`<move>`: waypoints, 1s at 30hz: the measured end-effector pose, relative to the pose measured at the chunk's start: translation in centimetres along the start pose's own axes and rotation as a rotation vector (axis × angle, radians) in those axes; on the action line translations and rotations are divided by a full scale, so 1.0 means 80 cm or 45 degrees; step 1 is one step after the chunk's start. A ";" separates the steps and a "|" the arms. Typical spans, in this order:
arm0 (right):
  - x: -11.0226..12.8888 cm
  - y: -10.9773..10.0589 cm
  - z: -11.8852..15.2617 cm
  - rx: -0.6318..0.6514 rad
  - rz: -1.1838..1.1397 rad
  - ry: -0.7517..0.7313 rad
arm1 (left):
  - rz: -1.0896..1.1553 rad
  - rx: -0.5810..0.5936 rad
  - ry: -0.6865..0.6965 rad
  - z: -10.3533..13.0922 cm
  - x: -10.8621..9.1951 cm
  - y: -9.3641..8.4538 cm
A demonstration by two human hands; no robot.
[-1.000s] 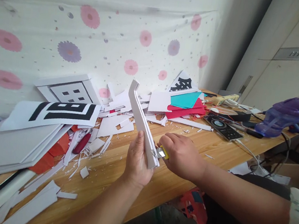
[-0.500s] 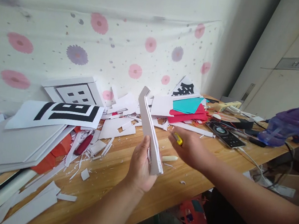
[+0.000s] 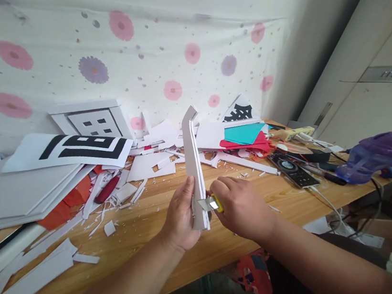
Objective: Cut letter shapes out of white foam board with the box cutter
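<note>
My left hand (image 3: 183,213) is closed around the lower part of a long white foam board strip (image 3: 192,154), holding it up over the table. The strip is layered and bends at its top end. In my right hand (image 3: 242,206) is a yellow utility knife (image 3: 218,204), its metal blade out and lying against the strip's right edge near the bottom. Whether the blade has entered the board I cannot tell. The fingertips of my right hand are partly hidden.
White offcuts (image 3: 152,166) and a dark red tool handle (image 3: 107,189) litter the wooden table (image 3: 144,236). Stacked boards (image 3: 13,190) lie left under a printed sheet (image 3: 83,149). At right are a phone (image 3: 294,170), cables and a purple bottle (image 3: 375,158).
My right hand has come down and toward me, bringing the knife blade from beyond the strip onto its lower right edge. My left hand still holds the strip.
</note>
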State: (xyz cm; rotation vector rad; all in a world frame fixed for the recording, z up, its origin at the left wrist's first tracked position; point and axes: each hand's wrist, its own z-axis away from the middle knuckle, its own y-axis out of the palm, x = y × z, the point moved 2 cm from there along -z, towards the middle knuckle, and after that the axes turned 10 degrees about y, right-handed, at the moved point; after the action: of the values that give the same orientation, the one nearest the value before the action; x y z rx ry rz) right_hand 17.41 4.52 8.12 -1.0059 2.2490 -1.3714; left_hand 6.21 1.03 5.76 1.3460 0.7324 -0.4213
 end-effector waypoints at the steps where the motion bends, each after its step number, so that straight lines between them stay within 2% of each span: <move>1: 0.000 0.000 0.000 -0.010 0.012 0.011 | 0.009 0.005 -0.013 0.001 0.000 0.001; 6: -0.003 -0.001 -0.001 -0.017 0.027 0.028 | 0.023 0.098 -0.055 0.003 0.002 0.002; 13: -0.011 0.000 -0.002 -0.061 0.025 0.047 | 0.019 0.147 -0.055 0.004 0.006 0.001; 18: -0.015 0.002 -0.003 -0.028 0.035 0.093 | -0.001 0.214 -0.048 0.005 0.008 0.002; 30: -0.020 0.009 -0.011 0.020 0.059 0.179 | 0.032 0.247 -0.130 0.005 0.007 -0.002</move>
State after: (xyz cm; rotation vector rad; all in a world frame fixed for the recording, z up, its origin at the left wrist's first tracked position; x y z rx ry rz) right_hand 17.78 6.43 7.78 -0.8710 2.3424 -1.4797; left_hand 6.58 0.72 5.27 1.5019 0.6011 -0.5484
